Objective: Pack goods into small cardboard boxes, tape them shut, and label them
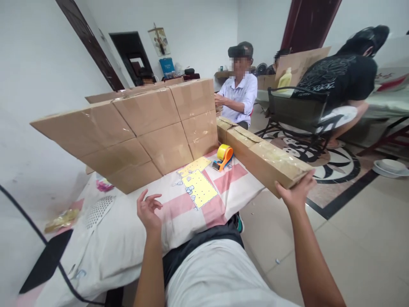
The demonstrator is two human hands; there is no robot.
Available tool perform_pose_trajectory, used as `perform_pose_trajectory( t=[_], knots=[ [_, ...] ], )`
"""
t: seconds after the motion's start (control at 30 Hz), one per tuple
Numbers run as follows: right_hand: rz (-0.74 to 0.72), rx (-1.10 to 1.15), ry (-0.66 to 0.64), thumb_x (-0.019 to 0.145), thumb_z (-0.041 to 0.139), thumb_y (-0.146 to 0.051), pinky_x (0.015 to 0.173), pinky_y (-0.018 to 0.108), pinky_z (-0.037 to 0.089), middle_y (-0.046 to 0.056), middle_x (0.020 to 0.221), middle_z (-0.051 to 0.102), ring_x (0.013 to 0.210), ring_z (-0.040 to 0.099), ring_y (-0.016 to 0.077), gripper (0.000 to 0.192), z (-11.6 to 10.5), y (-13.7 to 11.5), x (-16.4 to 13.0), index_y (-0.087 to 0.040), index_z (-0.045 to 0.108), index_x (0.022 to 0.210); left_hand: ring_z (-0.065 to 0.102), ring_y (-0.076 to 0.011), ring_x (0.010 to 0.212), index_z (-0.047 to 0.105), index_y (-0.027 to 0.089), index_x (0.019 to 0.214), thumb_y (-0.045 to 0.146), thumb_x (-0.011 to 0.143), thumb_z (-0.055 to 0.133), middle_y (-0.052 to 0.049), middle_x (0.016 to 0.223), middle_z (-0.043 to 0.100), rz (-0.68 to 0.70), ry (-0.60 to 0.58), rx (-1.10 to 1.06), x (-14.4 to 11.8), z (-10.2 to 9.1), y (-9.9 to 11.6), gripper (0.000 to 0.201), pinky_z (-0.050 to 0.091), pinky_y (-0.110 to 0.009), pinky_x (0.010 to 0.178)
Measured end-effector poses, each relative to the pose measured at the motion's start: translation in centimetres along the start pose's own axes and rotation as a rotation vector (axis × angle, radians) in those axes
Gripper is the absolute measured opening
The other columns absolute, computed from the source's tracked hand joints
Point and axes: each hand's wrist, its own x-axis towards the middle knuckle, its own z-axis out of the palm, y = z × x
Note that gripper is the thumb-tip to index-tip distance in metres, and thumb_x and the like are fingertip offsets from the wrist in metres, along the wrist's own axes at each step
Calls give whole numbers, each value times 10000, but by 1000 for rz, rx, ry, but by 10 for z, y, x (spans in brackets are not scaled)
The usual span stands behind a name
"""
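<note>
My right hand (295, 189) grips the near end of a long, low cardboard wall (262, 155) that runs away from me along the right side of the bed; the fingers are curled over its top corner and the palm presses its end face, so the hand is closed on the cardboard. My left hand (148, 211) hovers above the bedsheet (128, 230), palm turned up and fingers loosely spread and bent, holding nothing. Ahead of it stands a taller cardboard panel (143, 132), taped together from several sheets, upright across the bed and meeting the low wall at the far corner. In that corner a tape dispenser (223, 157) with a yellow roll lies on the sheet, just beside the low wall. Beyond the cardboard a seated person in a white shirt (239, 96) faces my way, and another person in a black shirt (338, 76) leans over a dark chair (297, 111) to the right.
</note>
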Motion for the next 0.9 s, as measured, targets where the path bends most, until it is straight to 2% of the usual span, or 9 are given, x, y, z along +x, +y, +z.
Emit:
perform_pose_trajectory(
  t=[0.23, 0.33, 0.43, 0.47, 0.53, 0.63, 0.73, 0.83, 0.9],
  knots=[
    [-37, 17, -150, 659, 779, -625, 1200, 663, 265, 262, 1501, 213, 1439, 262, 461, 1410, 93, -27, 59, -84, -67, 1649, 523, -127, 447, 588, 164, 1179, 565, 894, 463, -33, 765, 720, -55, 84, 14, 1, -20, -5, 508, 394, -256, 467],
    [-12, 32, -161, 708, 771, -619, 1215, 643, 255, 284, 1575, 142, 1487, 224, 447, 1384, 108, -41, 60, -95, -94, 1654, 513, -127, 446, 600, 168, 1152, 537, 890, 456, -28, 750, 711, -82, 127, -31, 9, -33, 0, 475, 385, -256, 473],
    [52, 90, -87, 763, 729, -644, 1221, 619, 268, 274, 1641, 82, 1526, 201, 422, 1292, 106, -49, 38, -132, -38, 1668, 493, -126, 433, 611, 169, 1084, 475, 885, 454, -21, 715, 698, -75, 184, -38, 30, -52, 7, 397, 361, -251, 467],
    [87, 116, -50, 788, 705, -642, 1205, 612, 301, 274, 1640, 125, 1515, 242, 413, 1236, 103, -50, 26, -136, 2, 1670, 476, -125, 424, 610, 168, 1054, 449, 879, 465, -13, 679, 681, -61, 213, -3, 41, -59, 10, 362, 349, -248, 462],
    [162, 164, -9, 846, 647, -604, 1104, 581, 425, 270, 1550, 340, 1368, 460, 377, 1084, 98, -48, -3, -137, 113, 1665, 430, -116, 408, 594, 165, 1005, 356, 850, 512, 16, 598, 620, -45, 286, 97, 67, -76, 15, 260, 318, -234, 449],
    [59, 153, -101, 919, 553, -516, 1013, 545, 481, 197, 1176, 671, 1093, 626, 335, 701, 95, -42, -45, -98, 516, 1481, 394, -82, 419, 553, 156, 1024, 160, 810, 508, 39, 644, 591, -81, 381, 205, 120, -99, 24, 219, 288, -200, 447],
    [-189, 21, -111, 938, 501, -423, 1056, 552, 423, 170, 1100, 734, 1099, 629, 339, 426, 101, -40, -69, -144, 743, 1149, 486, -53, 509, 500, 133, 1220, 32, 838, 444, -30, 989, 665, -164, 390, 255, 183, -114, 29, 399, 358, -188, 482],
    [-280, -26, -36, 946, 446, -341, 1031, 529, 414, 139, 1091, 754, 1072, 639, 314, 369, 107, -42, -76, -184, 777, 987, 562, -41, 668, 424, 133, 1406, -23, 871, 507, -91, 1264, 600, -227, 366, 333, 244, -119, 26, 563, 415, -181, 564],
    [-296, -26, -30, 938, 447, -312, 1015, 512, 416, 122, 1073, 760, 1057, 643, 299, 353, 107, -43, -75, -195, 778, 962, 585, -62, 752, 370, 130, 1481, -9, 900, 563, -109, 1281, 584, -315, 324, 369, 279, -119, 20, 628, 472, -209, 639]
  ],
)
